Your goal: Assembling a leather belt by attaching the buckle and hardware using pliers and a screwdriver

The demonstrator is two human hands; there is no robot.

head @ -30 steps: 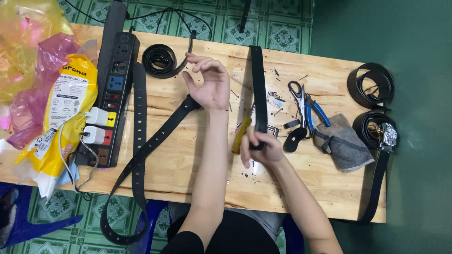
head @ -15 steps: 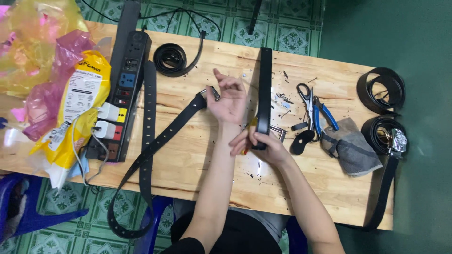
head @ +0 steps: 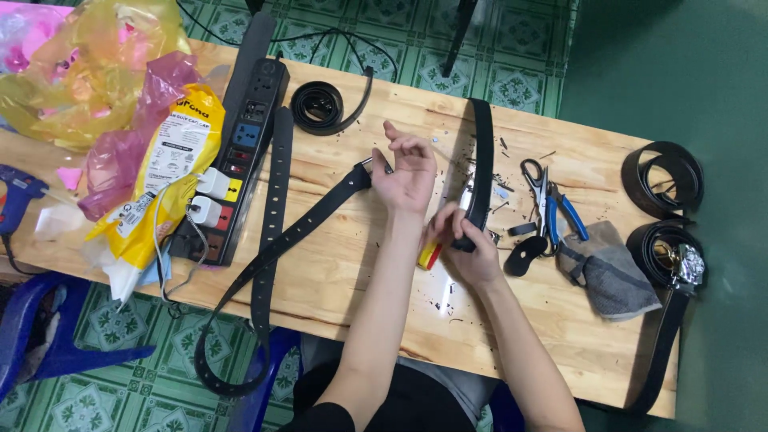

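Black belt strap (head: pixel 482 152) lies on the wooden table (head: pixel 344 264), long axis running away from you toward the far edge, near end pinched in your right hand (head: pixel 464 248) along with a yellow-red tool (head: pixel 429 254). Your left hand (head: pixel 410 172) hovers half open, fingers loosely curled, holding nothing, just beside the end of a second belt (head: pixel 304 228) that runs diagonally off the near-left edge.

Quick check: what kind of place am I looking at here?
Likely a small home workshop for belt making: black leather belts across a wooden table, pliers, and a power strip on it.
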